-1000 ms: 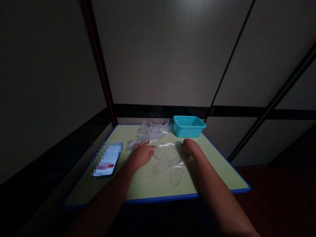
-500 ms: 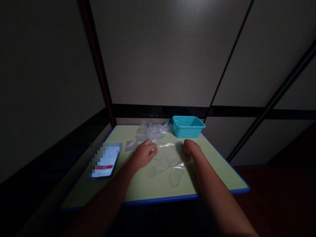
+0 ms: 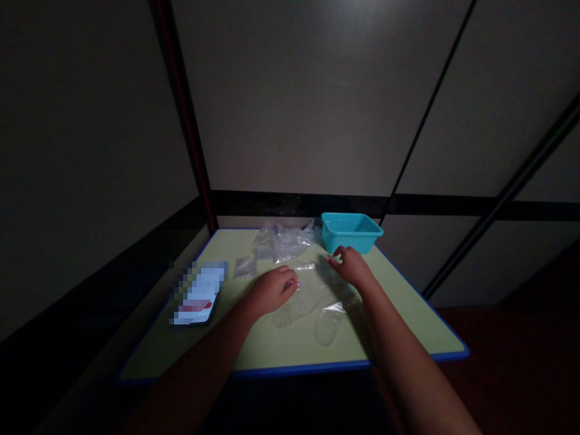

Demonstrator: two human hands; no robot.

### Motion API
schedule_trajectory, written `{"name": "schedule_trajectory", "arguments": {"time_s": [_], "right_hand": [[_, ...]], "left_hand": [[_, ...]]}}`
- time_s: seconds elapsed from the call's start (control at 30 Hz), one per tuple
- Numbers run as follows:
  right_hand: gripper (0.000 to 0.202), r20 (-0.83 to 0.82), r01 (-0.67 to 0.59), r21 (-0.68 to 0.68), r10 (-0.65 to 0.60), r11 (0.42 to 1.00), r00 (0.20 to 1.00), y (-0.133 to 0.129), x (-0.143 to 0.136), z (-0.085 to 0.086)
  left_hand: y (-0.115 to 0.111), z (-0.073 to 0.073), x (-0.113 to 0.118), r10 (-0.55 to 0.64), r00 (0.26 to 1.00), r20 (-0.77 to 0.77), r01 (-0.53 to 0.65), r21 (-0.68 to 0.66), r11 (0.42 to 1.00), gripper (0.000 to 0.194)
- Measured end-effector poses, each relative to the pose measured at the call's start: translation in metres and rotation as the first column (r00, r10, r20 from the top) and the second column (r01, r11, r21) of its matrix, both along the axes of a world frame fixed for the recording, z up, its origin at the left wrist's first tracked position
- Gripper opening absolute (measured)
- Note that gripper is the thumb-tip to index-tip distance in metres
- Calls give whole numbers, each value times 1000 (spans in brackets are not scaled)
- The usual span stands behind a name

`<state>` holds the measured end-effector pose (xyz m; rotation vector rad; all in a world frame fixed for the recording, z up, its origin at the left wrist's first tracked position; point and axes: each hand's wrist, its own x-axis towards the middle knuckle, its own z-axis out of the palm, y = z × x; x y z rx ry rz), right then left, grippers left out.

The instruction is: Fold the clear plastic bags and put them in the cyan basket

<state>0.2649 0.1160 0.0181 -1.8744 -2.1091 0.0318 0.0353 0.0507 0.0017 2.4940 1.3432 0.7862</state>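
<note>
A thin, clear plastic piece [image 3: 329, 326] with rounded lobes at its front lies spread on the table between my hands. My left hand [image 3: 274, 290] is at its left edge, fingers curled and thumb pressed toward them, pinching the film. At the far right corner, my right hand [image 3: 351, 266] bends its index finger and thumb toward each other on the film's edge. Their tips look close together, though the thin film is hard to make out there. Just beyond my right hand stands a turquoise plastic basket [image 3: 348, 241].
Crumpled clear plastic bags [image 3: 287, 241] lie at the back of the table, with a small flat plastic packet [image 3: 245, 266] in front of them. A phone [image 3: 199, 296] with a lit, blurred screen rests on the left. Blue edging [image 3: 308, 368] rims the table; wall panels stand behind.
My left hand has shifted slightly toward me and to the right. My right hand has turned, and its thumb and index finger now show. The view has swung slightly left.
</note>
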Motion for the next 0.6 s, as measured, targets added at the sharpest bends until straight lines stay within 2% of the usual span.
{"name": "schedule_trajectory", "arguments": {"time_s": [0.07,0.13,0.23,0.33,0.4,0.6], "right_hand": [[39,-114,-176,55,182,983,977,1,-5,-4],[44,-150,-315,92,326,945,933,1,-11,-11],[54,-131,-433,-32,426,901,895,-3,-22,-22],[57,-102,-492,-247,482,835,870,-8,-32,-29],[58,-54,-499,-331,512,801,857,-11,-38,-31],[63,50,-467,-362,517,807,854,-17,-45,-27]], "left_hand": [[0,1,0,61,997,44,-64,68,996,18],[0,-2,2,126,992,31,-128,102,986,22],[1,-12,5,179,974,-137,-175,45,984,50],[3,-24,7,133,937,-322,-177,-110,978,79],[3,-28,7,92,919,-383,-175,-190,966,86],[1,-25,6,105,906,-409,-206,-211,955,90]]}}
